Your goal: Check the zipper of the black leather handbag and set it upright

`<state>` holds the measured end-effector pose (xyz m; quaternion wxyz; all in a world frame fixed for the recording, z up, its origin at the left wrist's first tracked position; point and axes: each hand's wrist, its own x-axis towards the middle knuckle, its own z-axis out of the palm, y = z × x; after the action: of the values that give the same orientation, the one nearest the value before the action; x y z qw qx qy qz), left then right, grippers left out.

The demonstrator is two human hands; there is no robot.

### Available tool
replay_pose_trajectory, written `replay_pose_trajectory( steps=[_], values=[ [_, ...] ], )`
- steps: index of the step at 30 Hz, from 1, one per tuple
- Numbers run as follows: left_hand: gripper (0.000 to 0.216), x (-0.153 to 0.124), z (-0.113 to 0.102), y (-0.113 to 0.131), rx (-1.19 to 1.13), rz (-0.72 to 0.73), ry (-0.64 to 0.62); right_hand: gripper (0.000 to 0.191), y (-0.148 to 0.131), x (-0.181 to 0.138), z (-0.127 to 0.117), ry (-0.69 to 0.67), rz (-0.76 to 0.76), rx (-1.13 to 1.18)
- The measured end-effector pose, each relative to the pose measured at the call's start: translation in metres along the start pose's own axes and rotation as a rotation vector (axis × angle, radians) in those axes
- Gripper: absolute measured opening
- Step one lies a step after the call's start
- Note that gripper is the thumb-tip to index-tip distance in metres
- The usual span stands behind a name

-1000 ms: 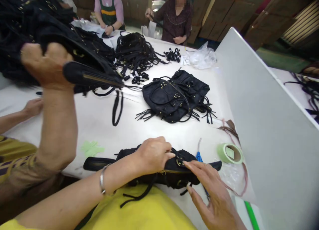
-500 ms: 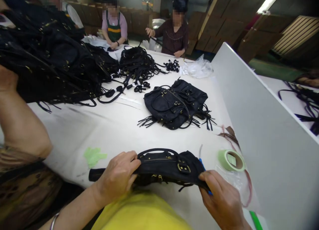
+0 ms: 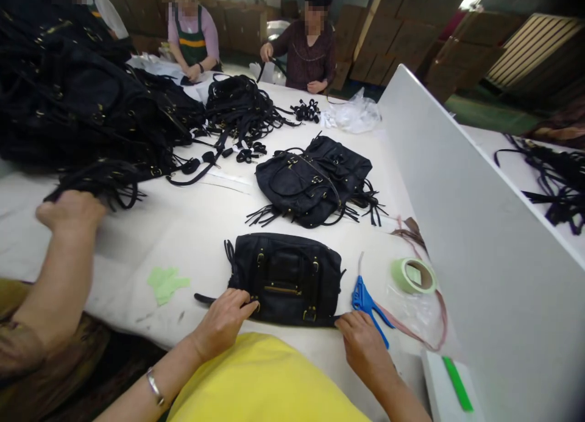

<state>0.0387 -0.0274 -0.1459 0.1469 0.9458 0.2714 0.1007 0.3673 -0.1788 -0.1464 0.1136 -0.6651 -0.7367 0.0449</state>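
Note:
A small black handbag (image 3: 286, 276) with gold buckles and a zip lies flat on the white table (image 3: 196, 227) right in front of me. My left hand (image 3: 222, 321) pinches its near left corner, fingers closed on the edge beside a black strap. At the bag's near right corner, my right hand (image 3: 363, 346) grips the edge with curled fingers. Blue scissors (image 3: 365, 301) lie just right of the bag, close to my right hand.
Another black fringed bag (image 3: 313, 178) lies farther back. A heap of black bags (image 3: 86, 105) and straps (image 3: 242, 111) fills the left. A co-worker's arm (image 3: 59, 257) reaches in from the left. Green tape roll (image 3: 414, 276), green scrap (image 3: 165, 283), and a white divider board (image 3: 479, 227) stand right. Two people work at the far end.
The bag, held up on edge between my hands before, now lies flat on the table. The co-worker's arm has dropped from the bag heap to the table.

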Motion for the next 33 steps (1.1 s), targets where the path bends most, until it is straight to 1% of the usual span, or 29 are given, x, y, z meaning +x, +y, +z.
replay_pose_trajectory(
  steps=[1, 3, 5, 7, 10, 11, 13, 16, 18, 20, 23, 29, 31, 33],
  values=[
    [0.035, -0.002, -0.002, -0.004, -0.021, -0.023, 0.01, 0.03, 0.002, -0.002, 0.002, 0.014, 0.036, 0.035],
    [0.034, 0.0, -0.009, -0.009, -0.019, -0.087, 0.099, 0.027, 0.005, 0.001, -0.002, 0.102, 0.083, 0.072],
    [0.034, 0.011, -0.014, -0.01, 0.006, -0.131, 0.199, 0.029, 0.002, 0.015, -0.007, 0.186, 0.077, 0.074],
    [0.038, 0.027, -0.011, -0.006, 0.02, -0.105, 0.232, 0.039, -0.011, 0.037, -0.007, 0.211, 0.024, 0.057],
    [0.047, 0.054, 0.005, 0.004, 0.041, -0.025, 0.18, 0.056, -0.036, 0.074, 0.004, 0.127, -0.069, 0.015],
    [0.05, 0.062, 0.011, 0.006, 0.057, -0.027, 0.157, 0.059, -0.043, 0.084, 0.011, 0.088, -0.078, -0.001],
    [0.055, 0.074, 0.025, 0.006, 0.092, -0.09, 0.124, 0.061, -0.048, 0.101, 0.027, 0.027, -0.057, -0.024],
    [0.065, 0.08, 0.042, -0.005, 0.115, -0.177, 0.084, 0.062, -0.038, 0.111, 0.051, -0.019, 0.005, -0.039],
    [0.068, 0.08, 0.05, -0.015, 0.109, -0.185, 0.056, 0.062, -0.027, 0.113, 0.064, -0.04, 0.022, -0.039],
    [0.069, 0.079, 0.054, -0.023, 0.09, -0.178, 0.035, 0.063, -0.019, 0.113, 0.072, -0.056, 0.026, -0.031],
    [0.069, 0.078, 0.058, -0.029, 0.056, -0.169, 0.023, 0.063, -0.016, 0.114, 0.076, -0.062, 0.036, -0.018],
    [0.068, 0.081, 0.066, -0.036, 0.022, -0.152, 0.027, 0.061, -0.021, 0.119, 0.075, -0.05, 0.052, 0.009],
    [0.067, 0.082, 0.064, -0.039, 0.001, -0.137, 0.021, 0.06, -0.019, 0.121, 0.074, -0.057, 0.046, 0.045],
    [0.06, 0.079, 0.055, -0.041, -0.051, -0.111, 0.032, 0.053, -0.014, 0.119, 0.068, -0.044, 0.035, 0.143]
  ],
)
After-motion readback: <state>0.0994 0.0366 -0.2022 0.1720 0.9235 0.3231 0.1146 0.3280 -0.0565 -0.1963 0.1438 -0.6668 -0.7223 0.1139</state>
